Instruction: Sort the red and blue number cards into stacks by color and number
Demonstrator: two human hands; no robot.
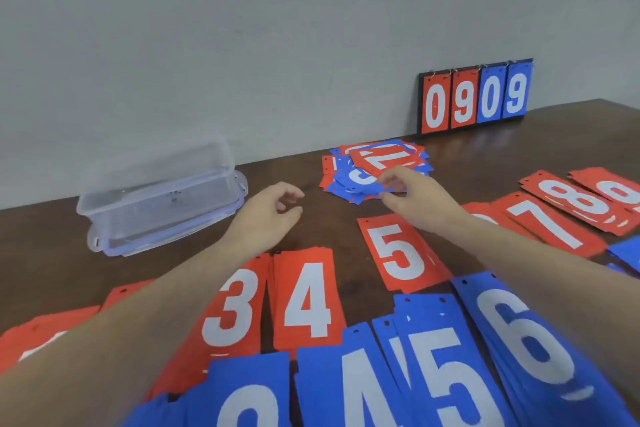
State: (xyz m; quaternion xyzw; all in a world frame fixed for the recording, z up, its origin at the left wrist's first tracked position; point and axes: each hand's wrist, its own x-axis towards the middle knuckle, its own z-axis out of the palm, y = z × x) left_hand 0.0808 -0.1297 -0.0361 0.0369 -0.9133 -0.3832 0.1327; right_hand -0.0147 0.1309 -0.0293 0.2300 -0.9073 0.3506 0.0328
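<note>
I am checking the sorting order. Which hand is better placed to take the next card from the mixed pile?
Probably the right hand: its fingers already touch a blue card at the near edge of the unsorted pile. The left hand hovers loosely curled, apart from the pile.

Red cards (308, 302) and blue cards (446, 374), each with a white numeral. Dark brown wood-grain surface (180, 274). Clear, colourless plastic box (162, 198). Black-backed scoreboard (476, 97) showing two red and two blue panels with white digits. Grey wall (242, 28).
</note>
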